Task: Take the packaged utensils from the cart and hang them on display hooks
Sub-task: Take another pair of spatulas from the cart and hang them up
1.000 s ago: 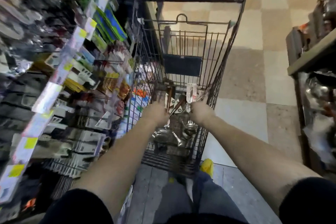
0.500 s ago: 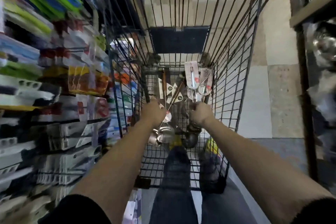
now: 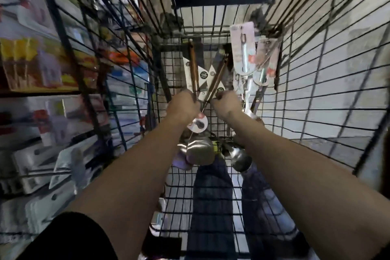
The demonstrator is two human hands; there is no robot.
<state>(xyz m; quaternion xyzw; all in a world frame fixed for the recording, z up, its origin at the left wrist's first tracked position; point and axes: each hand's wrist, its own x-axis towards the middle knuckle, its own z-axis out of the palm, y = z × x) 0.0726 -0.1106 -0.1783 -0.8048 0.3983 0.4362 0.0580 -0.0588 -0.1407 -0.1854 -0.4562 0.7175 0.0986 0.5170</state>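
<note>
While both arms reach down into the wire cart (image 3: 316, 82), the left hand (image 3: 183, 106) is curled shut around the lower shaft of a wooden-handled utensil (image 3: 193, 69), whose handle rises past the knuckles toward the cart's far end. Just right of it, the right hand (image 3: 226, 105) is closed too, against a second wooden-handled utensil (image 3: 217, 80); whether it truly grips that shaft I cannot tell. These two brown handles cross just beyond the hands, each with a white card tag bearing a dark round sticker. Toward the cart's far right corner, beyond the right hand, stand two carded steel utensils (image 3: 245, 53) in pale pink backing, leaning on the wire wall. Nearer than the hands, on the cart floor, two shiny ladle bowls (image 3: 200, 152) show between the forearms. Left of the cart, blurred display shelves (image 3: 42, 65) hold packaged goods
</note>
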